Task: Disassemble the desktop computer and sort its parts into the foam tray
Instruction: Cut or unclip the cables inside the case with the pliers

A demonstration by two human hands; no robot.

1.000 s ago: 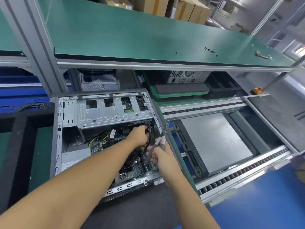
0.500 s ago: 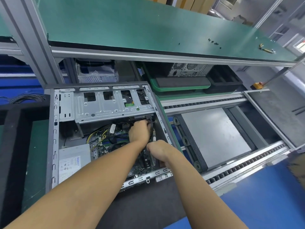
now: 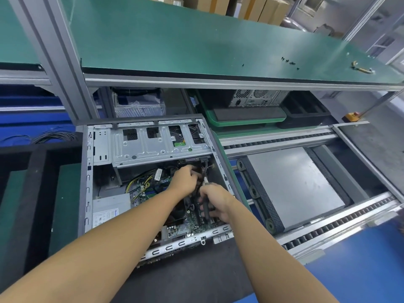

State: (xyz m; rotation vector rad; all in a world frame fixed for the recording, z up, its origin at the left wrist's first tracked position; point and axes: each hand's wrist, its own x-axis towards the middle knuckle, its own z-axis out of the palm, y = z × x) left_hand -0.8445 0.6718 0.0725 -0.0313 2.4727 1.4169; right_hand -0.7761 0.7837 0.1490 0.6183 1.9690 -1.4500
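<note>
A: Right hand (image 3: 215, 202) is curled round a dark tool handle (image 3: 205, 209) over the motherboard (image 3: 192, 224). Left hand (image 3: 185, 178), just beyond, seems to pinch black cables (image 3: 205, 165); its fingers are partly hidden.

B: Suggest steadying the cable and freeing the connector straight, no yanking. The open computer case (image 3: 86, 171) surrounds both hands.

A: Black mat (image 3: 196, 276) lies nearer than the hands. Foam tray (image 3: 32, 182) left, conveyor belt (image 3: 263, 195) right, green shelf (image 3: 175, 40) beyond.

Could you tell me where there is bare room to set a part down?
Free: the grey plate between belt and rollers, right of the case; the foam tray pockets, left. Crowded: inside the case, where the left hand grips cables and the right hand a tool.
</note>
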